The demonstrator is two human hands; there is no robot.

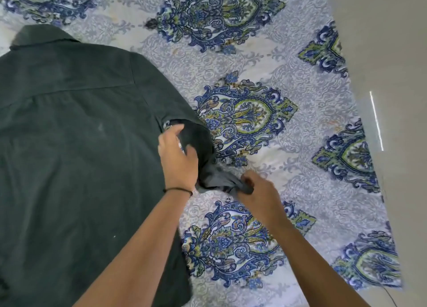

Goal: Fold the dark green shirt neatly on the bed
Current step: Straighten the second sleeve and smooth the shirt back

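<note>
Spread back-up across the left of the bed, a dark green collared shirt of plain woven cloth, with its collar at the far left and its hem running out of view at the near edge. Underneath, a white cotton bed sheet printed with pale grey scrollwork and large blue, green and yellow paisley medallions. At the shirt's right edge, one sleeve bunched up and pulled out to the right and nearer, onto the sheet. Left hand set on the shirt where that sleeve begins, fingers pointing to the far side, thumb and fingers curved around a fold of the bunched cloth and holding it. Around the left wrist, a thin black band. Right hand just to the right of the left one and a little nearer, closed tight on the crumpled end of the sleeve, with the cloth drawn taut between the two hands. Both bare forearms reaching in from the near edge. Beyond the sheet's right border, pale beige floor with a bright streak of reflected light. At the near right corner, a thin dark cord on that floor.
</note>
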